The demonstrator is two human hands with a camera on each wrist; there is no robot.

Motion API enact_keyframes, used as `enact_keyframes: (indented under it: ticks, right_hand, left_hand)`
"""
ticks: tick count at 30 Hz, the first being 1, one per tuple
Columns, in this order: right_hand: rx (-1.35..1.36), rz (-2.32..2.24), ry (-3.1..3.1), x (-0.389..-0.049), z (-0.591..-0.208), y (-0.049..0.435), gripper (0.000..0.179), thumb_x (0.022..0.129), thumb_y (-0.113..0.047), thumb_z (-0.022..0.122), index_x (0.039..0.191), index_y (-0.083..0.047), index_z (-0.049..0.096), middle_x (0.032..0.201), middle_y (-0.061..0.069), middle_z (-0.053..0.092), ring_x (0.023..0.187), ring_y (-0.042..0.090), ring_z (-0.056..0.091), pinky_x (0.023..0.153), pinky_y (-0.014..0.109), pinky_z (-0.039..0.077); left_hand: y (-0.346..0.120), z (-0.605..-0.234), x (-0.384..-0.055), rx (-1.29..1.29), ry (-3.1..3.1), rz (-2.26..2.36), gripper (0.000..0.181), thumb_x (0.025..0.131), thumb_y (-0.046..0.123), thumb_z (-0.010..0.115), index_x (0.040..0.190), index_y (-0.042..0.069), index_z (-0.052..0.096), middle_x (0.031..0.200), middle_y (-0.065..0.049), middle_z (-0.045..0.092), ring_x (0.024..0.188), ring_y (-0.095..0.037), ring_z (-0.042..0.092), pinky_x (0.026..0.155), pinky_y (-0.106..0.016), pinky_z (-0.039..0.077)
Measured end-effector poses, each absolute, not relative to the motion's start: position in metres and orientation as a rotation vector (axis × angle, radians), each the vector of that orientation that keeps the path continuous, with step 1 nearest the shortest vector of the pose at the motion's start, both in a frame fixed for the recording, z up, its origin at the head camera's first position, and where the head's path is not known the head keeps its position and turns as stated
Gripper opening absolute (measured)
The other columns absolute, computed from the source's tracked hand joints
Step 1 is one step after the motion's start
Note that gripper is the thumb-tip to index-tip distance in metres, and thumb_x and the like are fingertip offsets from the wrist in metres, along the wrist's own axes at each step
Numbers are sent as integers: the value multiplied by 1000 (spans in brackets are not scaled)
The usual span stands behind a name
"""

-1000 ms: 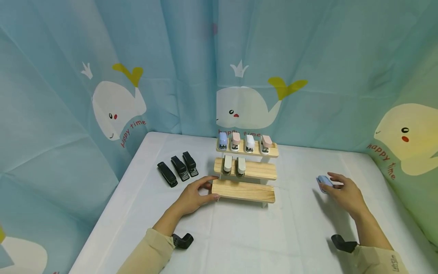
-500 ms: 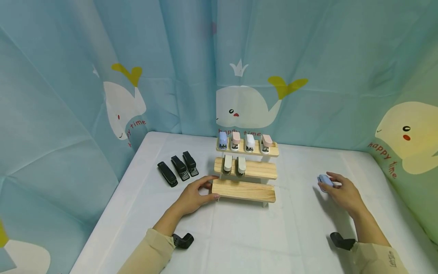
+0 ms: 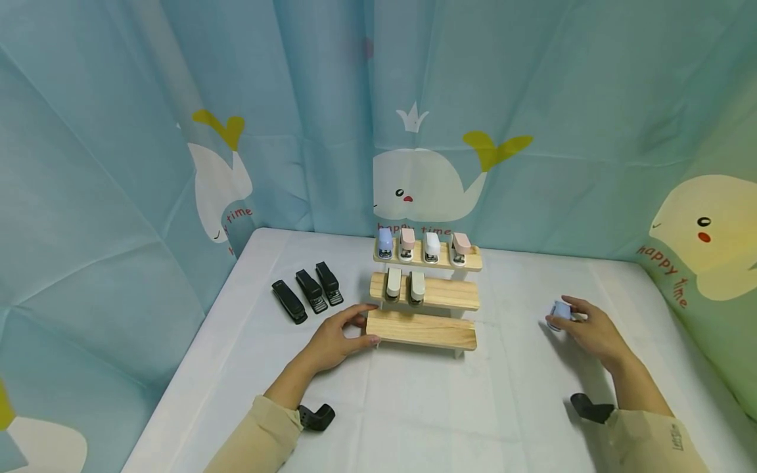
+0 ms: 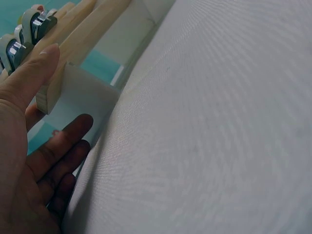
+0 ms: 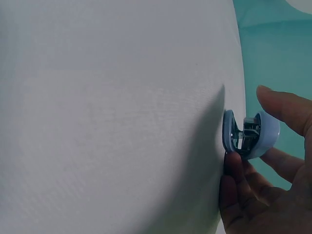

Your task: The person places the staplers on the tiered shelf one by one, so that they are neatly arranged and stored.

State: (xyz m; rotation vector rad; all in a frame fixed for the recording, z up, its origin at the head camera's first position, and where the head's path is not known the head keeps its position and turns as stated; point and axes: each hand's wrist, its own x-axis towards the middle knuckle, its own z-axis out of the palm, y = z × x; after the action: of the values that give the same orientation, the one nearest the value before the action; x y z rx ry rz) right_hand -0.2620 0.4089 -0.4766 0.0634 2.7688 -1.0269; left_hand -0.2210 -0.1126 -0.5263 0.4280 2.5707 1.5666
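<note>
A small light-blue stapler (image 3: 560, 310) is on the right part of the white table. My right hand (image 3: 596, 332) holds it, thumb on the near side and fingers on the far side. In the right wrist view the stapler (image 5: 269, 136) has its base against the cloth, with fingertips touching it. My left hand (image 3: 332, 339) grips the left end of the lowest wooden tier of a three-tier display stand (image 3: 420, 330). The left wrist view shows the thumb (image 4: 41, 68) on that tier's wood, other fingers loosely curled below.
The top tier (image 3: 472, 265) bears a blue, a white and two pink staplers. Two pale grey-green staplers (image 3: 416, 286) occupy the left of the middle tier (image 3: 452, 293). Three black staplers (image 3: 309, 289) lie left of the stand. A whale-print curtain (image 3: 331, 164) hangs behind.
The blue stapler has turned slightly in my right hand, which has shifted a little away from me. My left hand stays on the stand.
</note>
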Motion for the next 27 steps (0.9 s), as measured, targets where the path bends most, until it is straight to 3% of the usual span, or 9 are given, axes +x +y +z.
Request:
enact_keyframes:
  ticks: [4,7,10,13,15,21,27]
  right_hand:
    - [57,-1025,2749,-263,-477,412,87,102,-41,66,157,11,25,154,45,32,138,62,37,86,32,46]
    - [56,-1029,2740,-263,-477,414,86,101,-42,66,156,12,27,151,44,38,132,55,46,85,31,47]
    - [57,-1030,2740,-262,-478,416,84,101,-42,67,154,12,32,145,41,46,115,31,58,77,20,45]
    - [57,-1035,2736,-262,-479,417,83,100,-43,68,153,11,34,143,39,50,105,10,54,75,16,46]
    - [60,-1039,2733,-262,-481,418,82,100,-43,68,153,11,35,143,38,50,102,4,51,75,16,46]
    - [76,-1046,2736,-262,-481,417,81,100,-43,68,152,10,36,141,38,51,103,10,55,75,18,47]
    - [98,-1084,2753,-260,-482,413,81,100,-42,69,152,11,35,142,39,49,111,26,57,74,18,46]
  left_hand:
    - [-112,-525,-220,427,2567,1568,59,86,46,84,140,44,59,117,7,69,120,-16,62,112,-48,43]
    - [-112,-525,-220,425,2566,1568,59,86,47,83,140,44,59,117,7,69,121,-17,62,111,-49,43]
    - [-112,-525,-220,416,2566,1563,59,86,47,83,140,45,59,118,7,68,122,-17,62,112,-49,43]
    - [-112,-526,-220,407,2564,1559,59,86,47,83,140,44,59,118,7,68,122,-17,62,112,-49,43]
    - [-112,-526,-221,403,2565,1556,59,86,47,84,140,44,59,118,7,68,122,-17,61,113,-48,42]
    - [-112,-525,-220,403,2566,1560,59,86,46,84,140,43,59,117,7,69,123,-17,62,114,-48,42]
    - [-112,-525,-219,400,2561,1567,60,86,45,84,140,42,60,117,7,69,122,-16,61,113,-48,42]
